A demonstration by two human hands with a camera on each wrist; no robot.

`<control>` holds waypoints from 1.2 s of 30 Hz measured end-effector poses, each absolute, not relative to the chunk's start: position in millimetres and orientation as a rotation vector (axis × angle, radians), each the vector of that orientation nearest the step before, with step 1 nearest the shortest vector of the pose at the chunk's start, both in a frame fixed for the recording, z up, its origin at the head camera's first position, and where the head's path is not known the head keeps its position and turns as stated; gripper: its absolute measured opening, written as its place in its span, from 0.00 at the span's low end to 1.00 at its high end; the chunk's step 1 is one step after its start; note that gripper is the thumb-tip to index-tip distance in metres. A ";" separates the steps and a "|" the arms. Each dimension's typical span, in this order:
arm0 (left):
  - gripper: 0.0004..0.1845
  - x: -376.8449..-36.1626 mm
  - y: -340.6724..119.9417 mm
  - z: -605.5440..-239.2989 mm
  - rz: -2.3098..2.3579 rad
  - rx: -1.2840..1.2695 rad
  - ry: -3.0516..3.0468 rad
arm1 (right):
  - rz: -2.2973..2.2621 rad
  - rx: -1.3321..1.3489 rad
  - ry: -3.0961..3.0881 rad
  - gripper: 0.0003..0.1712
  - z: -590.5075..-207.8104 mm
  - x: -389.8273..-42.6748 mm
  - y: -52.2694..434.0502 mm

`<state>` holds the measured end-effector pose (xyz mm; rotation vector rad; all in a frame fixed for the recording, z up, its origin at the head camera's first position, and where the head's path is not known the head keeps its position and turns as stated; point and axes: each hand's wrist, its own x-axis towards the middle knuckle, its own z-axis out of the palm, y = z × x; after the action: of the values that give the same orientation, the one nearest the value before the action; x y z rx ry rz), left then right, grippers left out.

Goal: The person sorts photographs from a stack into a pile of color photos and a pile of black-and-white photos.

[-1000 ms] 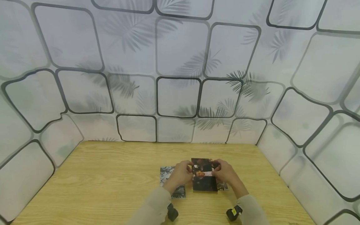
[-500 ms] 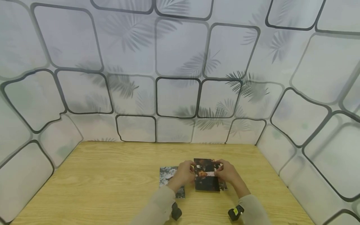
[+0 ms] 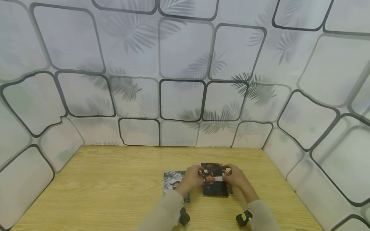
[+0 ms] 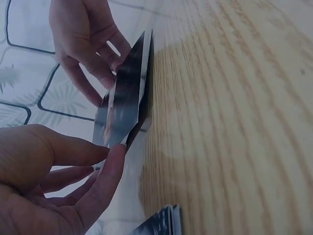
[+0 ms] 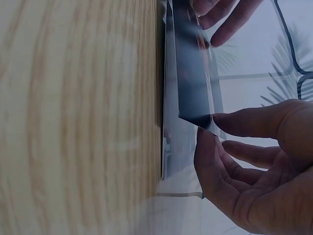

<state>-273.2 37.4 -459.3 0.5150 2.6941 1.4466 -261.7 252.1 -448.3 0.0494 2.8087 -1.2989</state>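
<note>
Both hands hold a dark glossy photo card (image 3: 215, 186) by its two side edges, just over the table. It shows a figure with a pale band across the middle. My left hand (image 3: 193, 177) pinches the left edge between thumb and fingers, which the left wrist view shows close up at the card (image 4: 128, 93). At the opposite edge, my right hand (image 3: 235, 176) pinches with thumb above and fingers below, as the right wrist view shows. Beneath the held card lie further printed cards (image 5: 171, 147), mostly hidden. A grey-and-white patterned card pile (image 3: 172, 180) lies under my left forearm.
The light wood table (image 3: 115, 179) reaches to a patterned cloth backdrop (image 3: 182, 102) that stands behind it and along both sides. A black wrist camera (image 3: 184, 217) sits on the left wrist and another camera (image 3: 243, 218) on the right.
Both hands have shifted slightly right with the dark card, which now covers more of the cards beneath it. The grey-and-white pile has stayed about where it was.
</note>
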 end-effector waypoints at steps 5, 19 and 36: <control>0.27 -274.0 39.4 -459.5 1.425 0.492 2.687 | -1.317 0.056 2.799 0.32 -449.0 -261.6 254.7; 0.27 -273.3 42.4 -455.3 1.426 0.490 2.668 | -1.301 0.063 2.823 0.26 -450.5 -263.9 259.9; 0.26 -280.1 53.3 -462.5 1.443 0.522 2.627 | -1.189 0.128 2.902 0.27 -450.2 -265.8 262.7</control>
<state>-280.1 53.3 -462.5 0.5216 2.6274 1.4428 -265.8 262.7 -450.2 0.1280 2.9024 -1.1888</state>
